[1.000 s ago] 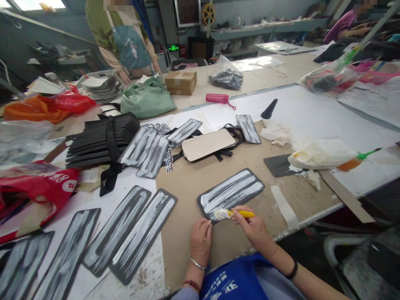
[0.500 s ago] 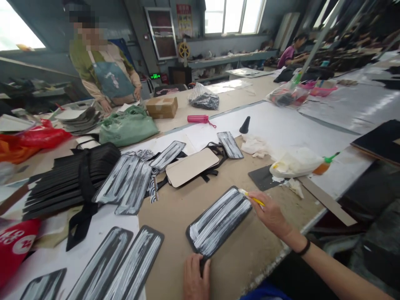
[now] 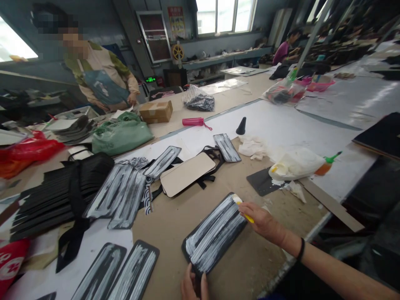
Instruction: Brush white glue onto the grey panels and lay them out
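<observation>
A dark rectangular panel (image 3: 215, 235) with rounded corners lies on the brown board, streaked with white paste. At its near corner, my left hand (image 3: 192, 285) pinches the edge between thumb and fingers; part of this hand is cut off by the frame. My right hand (image 3: 262, 223) is closed around a small yellow-handled brush (image 3: 249, 217), whose pale tip touches the panel's far end. Right of the panel, a white bag of paste (image 3: 295, 164) rests by a dark smeared sheet (image 3: 259, 181). A plain beige panel (image 3: 187, 175) lies beyond, on black straps.
Several white-streaked panels (image 3: 134, 271) lie to the left. Behind them sits a stack of black pieces (image 3: 62, 191). Farther back are a green bag (image 3: 121, 135), a cardboard box (image 3: 156, 111) and a pink tube (image 3: 193, 121). A co-worker (image 3: 103, 79) stands across the table.
My right hand has shifted the brush slightly across the panel's far end. My left hand stays at the near corner. The whole view has moved slightly, and the co-worker's posture differs.
</observation>
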Available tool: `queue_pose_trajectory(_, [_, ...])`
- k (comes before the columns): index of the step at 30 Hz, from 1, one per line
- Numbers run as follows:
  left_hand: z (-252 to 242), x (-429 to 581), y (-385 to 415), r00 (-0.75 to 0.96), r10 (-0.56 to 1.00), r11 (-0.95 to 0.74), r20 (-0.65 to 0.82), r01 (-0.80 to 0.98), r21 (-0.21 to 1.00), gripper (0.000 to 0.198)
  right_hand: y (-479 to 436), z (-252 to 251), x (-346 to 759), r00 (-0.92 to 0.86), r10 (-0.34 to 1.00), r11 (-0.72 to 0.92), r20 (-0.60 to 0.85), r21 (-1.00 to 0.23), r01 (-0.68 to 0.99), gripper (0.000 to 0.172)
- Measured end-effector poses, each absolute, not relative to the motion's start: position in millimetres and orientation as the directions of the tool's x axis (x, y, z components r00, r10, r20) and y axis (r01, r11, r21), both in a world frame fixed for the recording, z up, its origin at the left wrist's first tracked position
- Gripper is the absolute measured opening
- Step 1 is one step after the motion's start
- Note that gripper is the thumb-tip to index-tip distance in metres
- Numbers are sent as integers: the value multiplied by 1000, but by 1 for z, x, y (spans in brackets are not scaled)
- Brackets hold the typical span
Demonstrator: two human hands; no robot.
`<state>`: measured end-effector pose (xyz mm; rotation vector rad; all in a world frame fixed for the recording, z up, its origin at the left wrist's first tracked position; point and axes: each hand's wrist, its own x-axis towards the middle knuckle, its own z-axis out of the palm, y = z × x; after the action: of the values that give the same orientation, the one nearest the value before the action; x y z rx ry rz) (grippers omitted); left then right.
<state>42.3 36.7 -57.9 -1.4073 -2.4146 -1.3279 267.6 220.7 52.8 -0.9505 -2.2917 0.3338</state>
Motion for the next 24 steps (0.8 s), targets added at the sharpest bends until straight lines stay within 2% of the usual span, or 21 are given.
queue_pose_trajectory(3, [-53, 41, 40, -576, 677, 206, 458, 746, 634, 28, 210, 52, 279, -581, 691, 721, 430, -455, 522, 28])
queue_pose_trajectory(7, [-47, 36, 42, -497, 723, 174, 481, 804, 569, 23, 193, 46, 286, -572, 686, 727, 449, -410, 550, 32])
queue_pose_trajectory(15, [-7, 48, 44, -568, 771, 381, 289, 774, 506, 27, 184, 28, 289, -633, 645, 763, 428, -414, 496, 33])
queue_pose_trajectory(20, [0, 54, 43, -555, 777, 404, 296, 801, 441, 30, 190, 16, 297, -675, 601, 797, 428, -385, 466, 34])
queue_pose_trajectory(24, [0, 53, 41, -539, 787, 385, 301, 809, 443, 30, 190, 16, 297, -691, 584, 810, 427, -359, 463, 31])
